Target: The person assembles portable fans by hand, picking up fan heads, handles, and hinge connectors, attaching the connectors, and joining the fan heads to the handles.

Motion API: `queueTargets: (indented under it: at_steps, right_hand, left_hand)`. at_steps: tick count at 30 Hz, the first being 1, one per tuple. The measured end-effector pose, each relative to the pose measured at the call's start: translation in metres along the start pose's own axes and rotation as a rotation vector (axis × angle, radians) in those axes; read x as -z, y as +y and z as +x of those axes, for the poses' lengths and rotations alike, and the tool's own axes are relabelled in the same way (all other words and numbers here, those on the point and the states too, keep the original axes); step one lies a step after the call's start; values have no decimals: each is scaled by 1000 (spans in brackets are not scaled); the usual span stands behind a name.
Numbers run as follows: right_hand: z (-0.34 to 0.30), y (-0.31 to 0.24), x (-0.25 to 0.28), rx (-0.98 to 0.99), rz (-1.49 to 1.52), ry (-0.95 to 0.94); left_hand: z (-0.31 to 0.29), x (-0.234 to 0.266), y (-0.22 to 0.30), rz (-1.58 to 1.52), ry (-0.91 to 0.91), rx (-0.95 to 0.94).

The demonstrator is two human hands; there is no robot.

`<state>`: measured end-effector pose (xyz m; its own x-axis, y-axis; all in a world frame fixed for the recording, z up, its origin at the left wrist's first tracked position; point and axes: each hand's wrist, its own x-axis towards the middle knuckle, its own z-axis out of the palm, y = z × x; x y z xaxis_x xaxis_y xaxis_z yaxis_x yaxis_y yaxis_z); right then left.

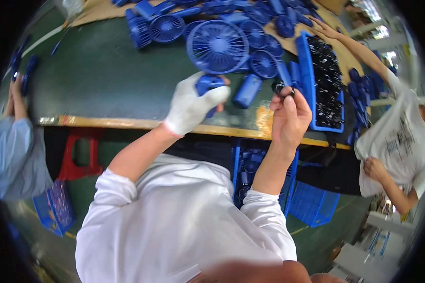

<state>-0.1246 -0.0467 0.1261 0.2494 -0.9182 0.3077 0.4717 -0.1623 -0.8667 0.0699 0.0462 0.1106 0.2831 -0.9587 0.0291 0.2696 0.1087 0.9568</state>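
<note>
Work on this unit appears unfinished: the blue fan (pixel 220 45) and a small black piece (pixel 277 87) are apart, both over the table (pixel 104 89). The left hand's (pixel 186 100) grip (knitted white glove) wraps the handle; the right hand's (pixel 292 117) bare grip pinches the piece. Smooth plastic, round spoked grille. Far fans (pixel 167 28) lie heaped, completion unverifiable; the right tray (pixel 306 70) holds many glossy black pieces (pixel 327 85).
</note>
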Motion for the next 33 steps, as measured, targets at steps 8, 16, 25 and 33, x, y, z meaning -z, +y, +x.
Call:
queueTargets:
  at_steps: [8, 16, 25, 33]
  right_hand:
    - [-55, 48, -57, -106, 86, -30]
    - [-53, 70, -46, -135, 58, 14]
    - [-51, 81, -55, -270, 116, 76]
    - [-71, 54, -38, -137, -52, -4]
  left_hand:
    - [-3, -4, -21, 199, -7, -210]
    - [0, 4, -3, 567, 20, -113]
    - [-3, 3, -6, 570, -138, -150]
    - [-25, -22, -12, 163, -426, 210]
